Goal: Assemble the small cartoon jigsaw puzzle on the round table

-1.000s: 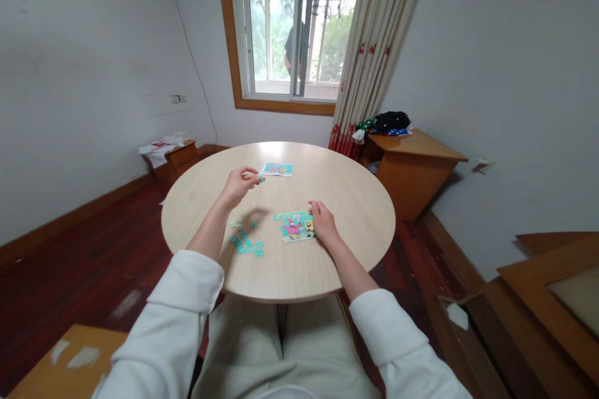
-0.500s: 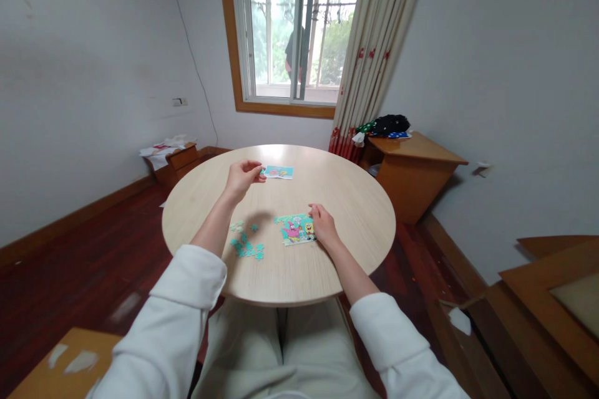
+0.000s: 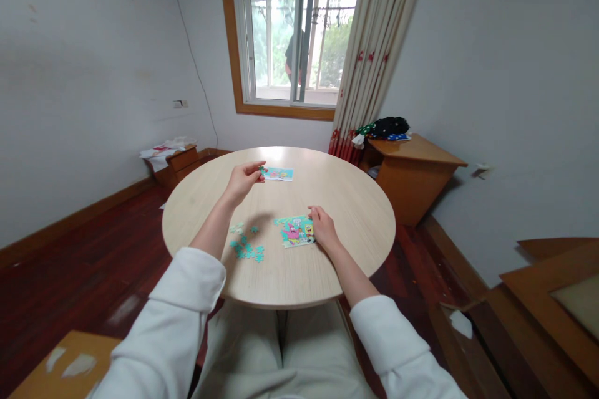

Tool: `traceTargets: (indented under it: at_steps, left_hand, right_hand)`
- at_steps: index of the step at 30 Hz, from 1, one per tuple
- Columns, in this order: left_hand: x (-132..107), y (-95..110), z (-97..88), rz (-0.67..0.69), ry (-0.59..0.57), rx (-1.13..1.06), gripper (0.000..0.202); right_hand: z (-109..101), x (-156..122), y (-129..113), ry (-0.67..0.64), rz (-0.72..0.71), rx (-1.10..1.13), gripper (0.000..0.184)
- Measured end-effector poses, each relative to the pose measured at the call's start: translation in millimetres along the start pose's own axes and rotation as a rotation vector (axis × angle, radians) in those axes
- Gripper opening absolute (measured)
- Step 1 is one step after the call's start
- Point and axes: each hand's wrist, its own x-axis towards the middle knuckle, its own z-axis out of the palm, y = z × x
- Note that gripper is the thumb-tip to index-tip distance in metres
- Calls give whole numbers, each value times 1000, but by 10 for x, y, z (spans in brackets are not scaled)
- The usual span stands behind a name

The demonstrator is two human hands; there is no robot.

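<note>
My left hand [image 3: 244,182] is raised over the far left part of the table, its thumb and fingers pinching a small teal puzzle piece [image 3: 263,169]. Just behind that piece lies a reference picture [image 3: 281,174] with cartoon figures on light blue. A partly joined jigsaw puzzle [image 3: 296,232], showing a pink and a yellow cartoon figure, lies nearer to me. My right hand [image 3: 324,225] rests on its right edge, fingers loosely bent and apart, covering part of that side. Several loose teal pieces [image 3: 248,250] are scattered left of the puzzle, below my left forearm.
The round wooden table [image 3: 365,218] stands in front of my lap. Beyond it are a window [image 3: 290,31] and a curtain [image 3: 369,56]. A small desk [image 3: 416,162] with piled cloths is at the right; a low cabinet [image 3: 182,159] is at the left. A person stands outside the window.
The left hand has turned slightly at the fingertips, with the teal puzzle piece still pinched beside the reference picture. My right hand stays on the puzzle's edge.
</note>
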Motion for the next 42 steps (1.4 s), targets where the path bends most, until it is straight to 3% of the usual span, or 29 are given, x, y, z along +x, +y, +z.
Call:
traceTargets:
  at_steps: [8, 16, 27, 42]
  left_hand:
    - [-28, 65, 10, -29, 15, -17, 42]
    - [-29, 42, 28, -105, 68, -33, 22]
    - [-86, -87, 20, -253, 141, -102, 8]
    - [-223, -168, 5, -447, 96, -265, 20]
  right_hand:
    - [2, 5, 10, -14, -2, -8, 42]
    - [0, -1, -7, -24, 3, -15, 42]
    - [-12, 22, -46, -16, 1, -7, 42]
    - [-57, 65, -114, -20, -5, -20, 43]
